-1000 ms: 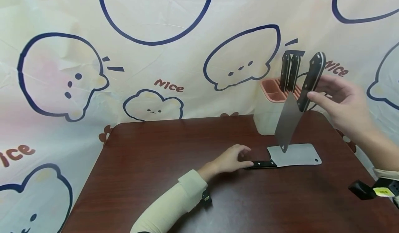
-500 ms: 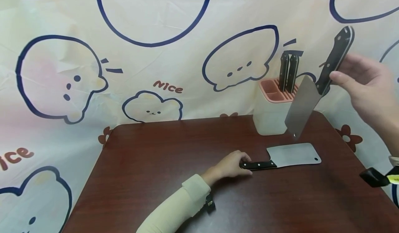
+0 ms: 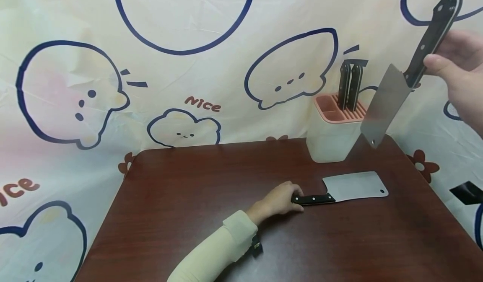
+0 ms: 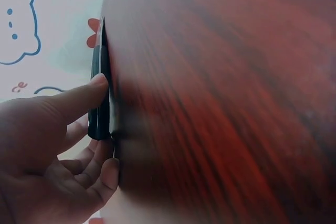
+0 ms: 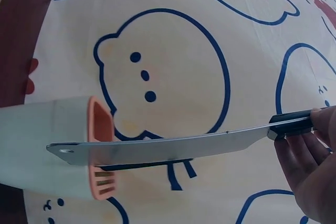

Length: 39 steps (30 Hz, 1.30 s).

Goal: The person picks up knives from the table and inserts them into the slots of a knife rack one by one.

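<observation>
In the head view my right hand [image 3: 461, 74] pinches the black handle of a broad-bladed cleaver [image 3: 385, 105], lifted in the air with its blade pointing down and left. The right wrist view has that blade edge-on, crossing in front of the knife holder [image 5: 58, 119]. A second cleaver [image 3: 356, 186] lies flat on the table, blade toward the right. My left hand [image 3: 277, 199] grips the end of its black handle. In the left wrist view the thumb [image 4: 86, 98] presses on the handle [image 4: 100, 108], other fingers beyond and below it.
The pale knife holder with a pink slotted top [image 3: 332, 141] stands at the table's back right. Two black-handled knives [image 3: 349, 87] are upright in its slots. A printed cloth [image 3: 188, 76] hangs behind the brown table [image 3: 211, 181].
My right hand has raised its cleaver up and to the right, off the other cleaver and away from the holder's front. My left hand has closed round the lying cleaver's handle.
</observation>
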### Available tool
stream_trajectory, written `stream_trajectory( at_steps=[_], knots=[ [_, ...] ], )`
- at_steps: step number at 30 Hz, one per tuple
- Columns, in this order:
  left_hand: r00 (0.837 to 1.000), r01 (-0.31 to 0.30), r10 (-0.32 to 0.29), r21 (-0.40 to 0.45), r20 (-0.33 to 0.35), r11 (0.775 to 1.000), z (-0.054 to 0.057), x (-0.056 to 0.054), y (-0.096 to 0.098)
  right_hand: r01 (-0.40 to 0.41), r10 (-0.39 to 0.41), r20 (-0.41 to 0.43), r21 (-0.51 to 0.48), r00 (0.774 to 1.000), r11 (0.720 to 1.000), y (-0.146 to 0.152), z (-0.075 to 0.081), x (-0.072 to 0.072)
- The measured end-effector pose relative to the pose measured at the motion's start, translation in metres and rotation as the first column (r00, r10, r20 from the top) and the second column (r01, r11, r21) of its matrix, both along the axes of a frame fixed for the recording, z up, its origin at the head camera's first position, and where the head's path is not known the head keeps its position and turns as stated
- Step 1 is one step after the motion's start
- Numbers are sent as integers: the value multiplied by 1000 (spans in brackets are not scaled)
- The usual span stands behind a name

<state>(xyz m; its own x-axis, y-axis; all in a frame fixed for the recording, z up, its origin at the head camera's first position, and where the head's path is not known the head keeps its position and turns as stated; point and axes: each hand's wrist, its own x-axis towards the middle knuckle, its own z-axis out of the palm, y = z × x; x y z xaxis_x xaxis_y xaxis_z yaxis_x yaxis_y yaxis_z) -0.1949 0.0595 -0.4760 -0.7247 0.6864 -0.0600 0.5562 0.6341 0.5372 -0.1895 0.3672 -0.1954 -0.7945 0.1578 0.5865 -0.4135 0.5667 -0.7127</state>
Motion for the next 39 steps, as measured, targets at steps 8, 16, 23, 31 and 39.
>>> stream_trajectory(
  at_steps=[8,16,23,31,39],
  knots=[
    [1000,3,-3,-10,5,1000,-1,0,0,89,-91,39,35,995,995,-3,14,-9],
    [1000,-8,8,0,22,1000,1,0,0,157,-163,94,67,982,985,-10,24,-19],
    [999,-6,6,4,46,1000,1,0,-1,194,-197,153,39,968,980,-12,26,-38],
    [999,6,-7,2,49,1000,0,0,1,133,-129,112,-28,985,991,-9,22,-61],
    [999,8,-8,4,48,1000,-1,0,0,96,-93,133,-16,987,995,-7,14,-72]
  ],
)
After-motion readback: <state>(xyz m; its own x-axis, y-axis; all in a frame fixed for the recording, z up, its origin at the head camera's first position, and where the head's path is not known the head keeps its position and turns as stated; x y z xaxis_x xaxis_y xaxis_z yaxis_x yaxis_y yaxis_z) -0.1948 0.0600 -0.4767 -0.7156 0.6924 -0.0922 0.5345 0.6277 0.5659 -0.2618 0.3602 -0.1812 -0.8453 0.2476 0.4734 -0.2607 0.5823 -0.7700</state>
